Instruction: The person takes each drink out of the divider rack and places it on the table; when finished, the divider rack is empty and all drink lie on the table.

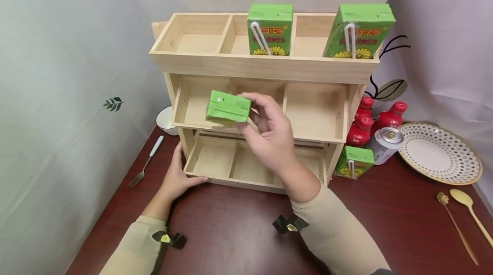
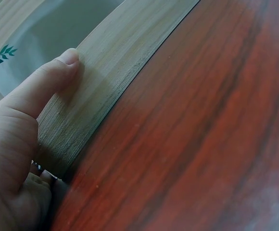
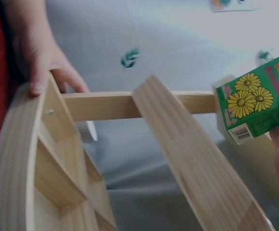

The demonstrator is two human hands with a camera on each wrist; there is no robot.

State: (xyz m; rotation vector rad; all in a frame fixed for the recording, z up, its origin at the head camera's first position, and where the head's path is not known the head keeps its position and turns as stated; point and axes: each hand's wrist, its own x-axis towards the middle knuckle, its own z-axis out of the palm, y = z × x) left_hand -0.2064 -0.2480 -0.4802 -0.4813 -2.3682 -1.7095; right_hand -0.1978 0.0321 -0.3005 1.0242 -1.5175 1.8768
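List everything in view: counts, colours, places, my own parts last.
Wooden rack: one, pale, three tiers, centre
Cartons: four, green, two in top tier, one in hand, one right of rack
Bottles: three, red, right of rack
Can: one, silver, beside bottles
Plate: one, dotted white, far right
Spoon: one, gold, near plate
Flower-ended utensil: one, gold, left of spoon
Bowl: one, white, left of rack
Fork: one, pale-handled, left of rack
Table: one, red-brown, beneath
Backdrop: one, pale grey, behind
Left hand: one, holding bottom tier's left corner
Right hand: one, fingers gripping a carton
Sleeves: two, beige, both arms
Wrist devices: two, black, both wrists
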